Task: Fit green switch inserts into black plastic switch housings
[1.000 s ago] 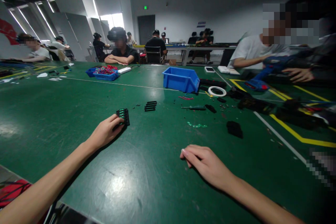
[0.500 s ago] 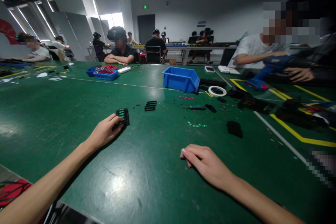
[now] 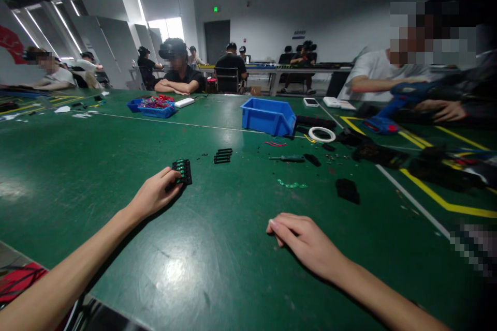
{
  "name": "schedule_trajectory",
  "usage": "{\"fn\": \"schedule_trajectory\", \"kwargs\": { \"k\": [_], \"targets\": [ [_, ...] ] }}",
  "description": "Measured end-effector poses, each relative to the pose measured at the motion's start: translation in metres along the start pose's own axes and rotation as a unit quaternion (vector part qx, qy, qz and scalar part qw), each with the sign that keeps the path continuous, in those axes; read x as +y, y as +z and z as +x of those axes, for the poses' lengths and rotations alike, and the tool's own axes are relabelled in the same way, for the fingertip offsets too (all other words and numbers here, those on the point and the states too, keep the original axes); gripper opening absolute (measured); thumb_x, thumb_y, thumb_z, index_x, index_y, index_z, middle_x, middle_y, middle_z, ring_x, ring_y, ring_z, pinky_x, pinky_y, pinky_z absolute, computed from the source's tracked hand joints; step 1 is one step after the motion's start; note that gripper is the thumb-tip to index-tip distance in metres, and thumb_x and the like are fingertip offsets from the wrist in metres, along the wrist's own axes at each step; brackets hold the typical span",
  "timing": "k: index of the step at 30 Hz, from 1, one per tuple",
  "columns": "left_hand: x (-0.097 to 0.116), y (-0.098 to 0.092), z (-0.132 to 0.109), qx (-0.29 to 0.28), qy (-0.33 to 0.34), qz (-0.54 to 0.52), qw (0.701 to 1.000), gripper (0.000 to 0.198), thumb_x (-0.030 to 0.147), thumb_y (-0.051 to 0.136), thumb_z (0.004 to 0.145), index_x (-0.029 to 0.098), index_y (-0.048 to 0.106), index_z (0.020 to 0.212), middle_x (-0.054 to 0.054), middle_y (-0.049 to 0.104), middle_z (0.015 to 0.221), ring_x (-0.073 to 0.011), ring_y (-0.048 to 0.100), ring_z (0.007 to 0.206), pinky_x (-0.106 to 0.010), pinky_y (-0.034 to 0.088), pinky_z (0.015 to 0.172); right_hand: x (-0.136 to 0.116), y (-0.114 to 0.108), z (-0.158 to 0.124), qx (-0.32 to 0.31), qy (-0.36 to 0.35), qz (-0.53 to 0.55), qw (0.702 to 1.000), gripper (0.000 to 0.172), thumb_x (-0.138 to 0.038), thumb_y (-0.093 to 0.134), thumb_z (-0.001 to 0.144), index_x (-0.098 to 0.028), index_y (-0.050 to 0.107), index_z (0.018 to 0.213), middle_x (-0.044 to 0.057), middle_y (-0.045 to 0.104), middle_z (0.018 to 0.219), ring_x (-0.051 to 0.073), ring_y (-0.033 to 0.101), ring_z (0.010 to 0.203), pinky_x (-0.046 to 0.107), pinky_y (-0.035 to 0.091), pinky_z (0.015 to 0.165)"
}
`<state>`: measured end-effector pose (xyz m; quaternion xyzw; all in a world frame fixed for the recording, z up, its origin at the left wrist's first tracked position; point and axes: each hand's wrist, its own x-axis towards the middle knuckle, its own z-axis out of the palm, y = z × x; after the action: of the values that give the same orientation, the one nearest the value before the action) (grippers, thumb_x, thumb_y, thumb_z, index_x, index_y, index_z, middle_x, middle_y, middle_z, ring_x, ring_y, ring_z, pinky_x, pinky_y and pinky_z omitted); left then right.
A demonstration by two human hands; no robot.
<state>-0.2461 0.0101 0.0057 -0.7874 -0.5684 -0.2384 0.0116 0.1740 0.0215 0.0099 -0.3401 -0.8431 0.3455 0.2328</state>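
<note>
My left hand (image 3: 157,191) is closed on the near left edge of a small black rack-like block (image 3: 187,171) with green strips across it. Its fingertips cover part of the block, which rests on the green table (image 3: 217,258). Closer to me, my right hand (image 3: 297,235) lies on the table with fingers curled and thumb pressed to them. Whether anything is inside that pinch is hidden. Several thin black bars (image 3: 222,155) lie right of the block. A row of small green pieces (image 3: 292,184) sits beyond my right hand.
A blue bin (image 3: 267,116) stands at the middle back, with a screwdriver (image 3: 287,159) in front. To the right are a white tape roll (image 3: 322,135), a black piece (image 3: 347,190) and a blue power drill (image 3: 388,108) by a co-worker. Blue trays (image 3: 157,110) hold red parts.
</note>
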Motion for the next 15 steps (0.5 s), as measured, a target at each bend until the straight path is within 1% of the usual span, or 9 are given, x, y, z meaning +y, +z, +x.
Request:
{"fn": "schedule_trajectory", "kwargs": {
  "k": [6,11,15],
  "targets": [
    [0.001,-0.002,0.0,0.013,0.0,0.001,1.0,0.021,0.033,0.052,0.099,0.02,0.06,0.114,-0.005,0.056,0.092,-0.0165,0.054,0.074,-0.027,0.043,0.068,-0.002,0.0,-0.001,-0.002,-0.002,0.002,1.0,0.045,-0.038,0.042,0.107,-0.019,0.065,0.075,0.0,0.063,0.069,0.016,0.063,0.073,0.029,0.042,0.074],
    [0.006,-0.005,-0.001,0.035,0.024,-0.014,0.999,0.017,0.028,0.05,0.1,0.018,0.06,0.109,-0.005,0.058,0.089,-0.0163,0.056,0.075,-0.026,0.043,0.068,-0.002,-0.002,0.0,0.0,0.0,-0.003,1.0,0.043,-0.037,0.043,0.107,-0.018,0.068,0.077,0.001,0.063,0.068,0.017,0.063,0.073,0.029,0.042,0.073],
    [0.013,-0.004,-0.004,0.043,0.035,-0.015,0.998,0.016,0.026,0.049,0.1,0.017,0.059,0.111,-0.004,0.059,0.087,-0.0155,0.057,0.073,-0.025,0.043,0.067,-0.004,-0.001,-0.001,0.004,0.007,-0.009,1.0,0.038,-0.036,0.046,0.106,-0.019,0.071,0.083,0.001,0.064,0.068,0.017,0.063,0.072,0.029,0.043,0.072]
  ]
}}
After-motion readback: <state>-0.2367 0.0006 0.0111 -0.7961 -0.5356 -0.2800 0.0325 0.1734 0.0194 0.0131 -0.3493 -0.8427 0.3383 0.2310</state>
